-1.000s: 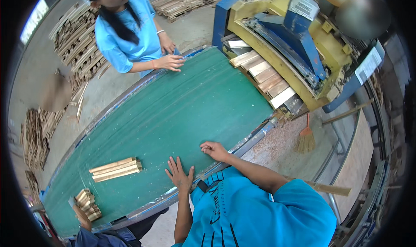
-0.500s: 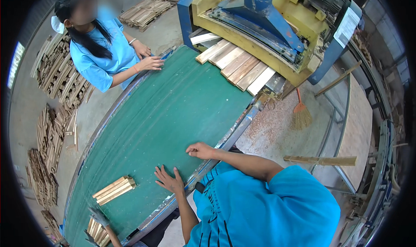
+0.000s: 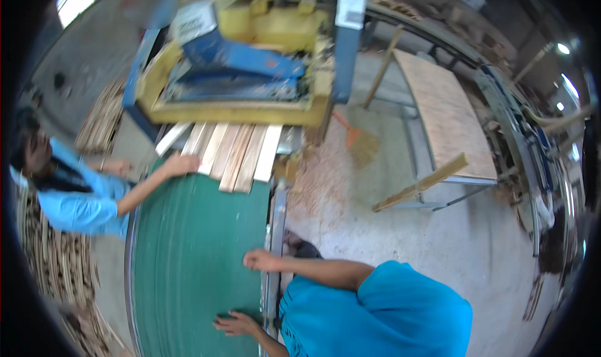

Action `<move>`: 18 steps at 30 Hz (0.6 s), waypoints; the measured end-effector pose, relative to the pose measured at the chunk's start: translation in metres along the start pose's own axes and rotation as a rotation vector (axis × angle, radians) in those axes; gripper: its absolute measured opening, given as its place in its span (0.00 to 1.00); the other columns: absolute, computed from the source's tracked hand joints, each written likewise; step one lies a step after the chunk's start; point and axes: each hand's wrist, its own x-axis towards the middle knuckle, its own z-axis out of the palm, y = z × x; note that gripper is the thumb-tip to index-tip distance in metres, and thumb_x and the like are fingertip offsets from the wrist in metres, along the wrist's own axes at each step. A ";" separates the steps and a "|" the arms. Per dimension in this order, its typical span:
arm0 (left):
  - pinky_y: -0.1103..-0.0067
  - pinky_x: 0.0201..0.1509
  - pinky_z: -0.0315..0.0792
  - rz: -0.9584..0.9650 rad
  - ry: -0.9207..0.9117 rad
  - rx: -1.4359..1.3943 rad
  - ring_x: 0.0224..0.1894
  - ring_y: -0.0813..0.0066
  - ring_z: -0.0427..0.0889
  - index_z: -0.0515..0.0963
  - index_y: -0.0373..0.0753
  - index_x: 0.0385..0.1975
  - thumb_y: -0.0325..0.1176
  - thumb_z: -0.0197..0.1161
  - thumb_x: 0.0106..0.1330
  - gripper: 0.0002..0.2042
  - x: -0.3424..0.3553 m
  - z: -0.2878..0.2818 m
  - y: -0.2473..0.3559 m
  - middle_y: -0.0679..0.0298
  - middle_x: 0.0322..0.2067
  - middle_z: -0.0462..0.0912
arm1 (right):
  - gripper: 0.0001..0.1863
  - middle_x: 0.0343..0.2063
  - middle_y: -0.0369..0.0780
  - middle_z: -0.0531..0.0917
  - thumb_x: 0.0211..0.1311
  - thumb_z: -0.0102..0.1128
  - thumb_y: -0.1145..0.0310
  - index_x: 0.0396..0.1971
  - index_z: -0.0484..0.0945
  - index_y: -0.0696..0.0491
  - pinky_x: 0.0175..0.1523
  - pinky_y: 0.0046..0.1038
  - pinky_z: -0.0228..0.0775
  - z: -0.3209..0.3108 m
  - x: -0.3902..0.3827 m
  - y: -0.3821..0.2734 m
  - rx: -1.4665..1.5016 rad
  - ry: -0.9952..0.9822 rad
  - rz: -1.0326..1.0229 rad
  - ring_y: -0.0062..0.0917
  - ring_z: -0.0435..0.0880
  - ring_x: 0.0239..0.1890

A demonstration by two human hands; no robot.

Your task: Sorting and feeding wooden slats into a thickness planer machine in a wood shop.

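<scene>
A green conveyor belt runs up to a blue and yellow machine. My left hand lies low over the belt near its right edge, fingers spread, holding nothing. Farther up that edge, my right hand hovers with curled fingers and nothing visible in it. Several wooden boards stick out side by side from under the machine onto the belt. Another person's hand touches the boards at the left. Both of my hands are apart from the wood.
The person in light blue stands across the belt. To the right are a broom by wood shavings, a wooden-topped table and a leaning wooden bar. Stacked wood lies at far left.
My view has turned toward the machine. The other person has reached to the boards. The bundle of short sticks and the gloved hands have left the picture. My hands keep nearly the same pose.
</scene>
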 end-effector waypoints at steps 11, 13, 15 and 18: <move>0.49 0.78 0.50 0.206 -0.067 -0.004 0.74 0.56 0.64 0.68 0.41 0.69 0.53 0.39 0.75 0.30 0.017 -0.020 0.064 0.57 0.76 0.60 | 0.13 0.31 0.40 0.88 0.71 0.58 0.63 0.41 0.84 0.58 0.43 0.30 0.79 -0.045 -0.014 -0.053 0.045 0.073 0.113 0.23 0.87 0.33; 0.52 0.78 0.52 0.138 -0.079 0.111 0.73 0.57 0.66 0.69 0.42 0.67 0.46 0.43 0.72 0.27 0.014 -0.032 0.080 0.57 0.75 0.61 | 0.15 0.32 0.39 0.87 0.75 0.56 0.62 0.43 0.83 0.59 0.43 0.27 0.78 -0.050 -0.004 -0.079 0.155 0.074 0.145 0.20 0.85 0.33; 0.52 0.78 0.52 0.125 -0.081 0.074 0.73 0.58 0.67 0.70 0.42 0.67 0.42 0.45 0.69 0.27 0.011 -0.032 0.078 0.57 0.74 0.62 | 0.16 0.34 0.37 0.87 0.78 0.54 0.61 0.47 0.83 0.59 0.44 0.26 0.78 -0.055 0.007 -0.117 0.161 0.045 0.145 0.18 0.84 0.35; 0.52 0.78 0.53 0.106 -0.053 0.057 0.72 0.57 0.67 0.70 0.42 0.66 0.40 0.47 0.68 0.26 0.014 -0.032 0.068 0.57 0.74 0.62 | 0.17 0.34 0.36 0.86 0.80 0.53 0.59 0.45 0.83 0.58 0.42 0.24 0.77 -0.050 0.017 -0.186 0.311 0.064 0.026 0.17 0.83 0.34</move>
